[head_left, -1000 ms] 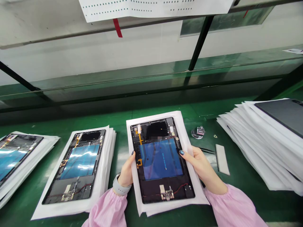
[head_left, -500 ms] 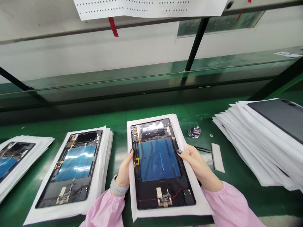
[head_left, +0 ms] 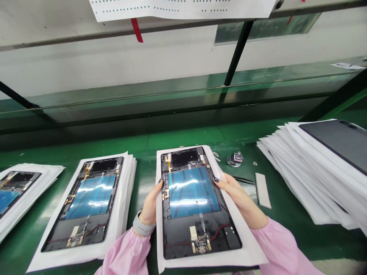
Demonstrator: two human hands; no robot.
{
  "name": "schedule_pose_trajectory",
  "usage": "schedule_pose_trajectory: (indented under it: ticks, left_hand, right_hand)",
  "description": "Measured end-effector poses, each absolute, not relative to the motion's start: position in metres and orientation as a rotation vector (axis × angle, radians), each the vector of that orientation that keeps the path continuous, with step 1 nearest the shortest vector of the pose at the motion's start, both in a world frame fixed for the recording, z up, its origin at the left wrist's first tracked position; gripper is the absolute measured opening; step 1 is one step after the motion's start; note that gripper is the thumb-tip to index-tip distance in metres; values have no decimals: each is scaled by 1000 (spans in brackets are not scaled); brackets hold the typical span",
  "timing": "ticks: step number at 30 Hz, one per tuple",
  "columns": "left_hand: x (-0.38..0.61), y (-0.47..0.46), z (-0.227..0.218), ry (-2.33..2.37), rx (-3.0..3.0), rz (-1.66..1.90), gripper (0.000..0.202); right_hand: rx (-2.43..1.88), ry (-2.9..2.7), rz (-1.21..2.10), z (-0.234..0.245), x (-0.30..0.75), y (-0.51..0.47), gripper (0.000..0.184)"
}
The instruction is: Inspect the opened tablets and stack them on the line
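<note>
An opened tablet [head_left: 195, 202] with a blue shiny battery panel and bare circuit parts lies on a white foam sheet [head_left: 243, 248], held up in front of me over the green bench. My left hand [head_left: 150, 208] grips the sheet and tablet at the left edge, thumb on the tablet's rim. On the right edge, my right hand [head_left: 239, 200] holds it the same way, thumb on top. Both wrists are in pink sleeves, and the left one wears a grey watch.
A second opened tablet [head_left: 86, 202] lies on a stack of white sheets to the left, and a third [head_left: 14, 191] at the far left. At the right a fanned pile of sheets [head_left: 304, 172] carries a grey tablet back. A metal tally counter [head_left: 235, 158] and a white strip [head_left: 263, 185] lie between.
The held tablet and sheet have tilted flatter and come slightly toward me, so light now glares on the blue panel. Both hands keep their grip.
</note>
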State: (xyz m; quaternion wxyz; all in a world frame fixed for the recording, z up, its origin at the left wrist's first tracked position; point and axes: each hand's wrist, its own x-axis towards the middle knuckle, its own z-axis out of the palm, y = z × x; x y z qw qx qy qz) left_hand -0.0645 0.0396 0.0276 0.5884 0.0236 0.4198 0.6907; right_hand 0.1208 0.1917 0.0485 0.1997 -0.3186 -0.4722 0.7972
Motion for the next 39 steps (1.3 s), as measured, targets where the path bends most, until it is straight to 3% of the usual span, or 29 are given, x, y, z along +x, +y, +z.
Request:
schedule_pose_trajectory:
  ticks: [5, 11, 18, 25, 29, 39]
  left_hand:
    - [-64, 39, 27, 986, 42, 1622, 34]
    - [-64, 40, 19, 1061, 44, 1700, 29]
    - [-62, 43, 19, 1138, 93, 1686, 41]
    - [-70, 44, 13, 1955, 421, 1710, 28]
    - [-71, 47, 16, 1988, 600, 1584, 43]
    - [-71, 50, 16, 1961, 668, 1428, 45]
  right_hand:
    - [-866, -1315, 2213, 47, 118, 193, 34]
    - [-800, -1420, 1959, 40, 115, 203, 45]
    - [-814, -1471, 1977, 38, 117, 213, 33]
    - [-905, -1647, 1794, 33, 116, 214, 28]
    - [-981, -1698, 1669, 29, 116, 216, 25]
    - [-1048, -1801, 1524, 23, 116, 221, 26]
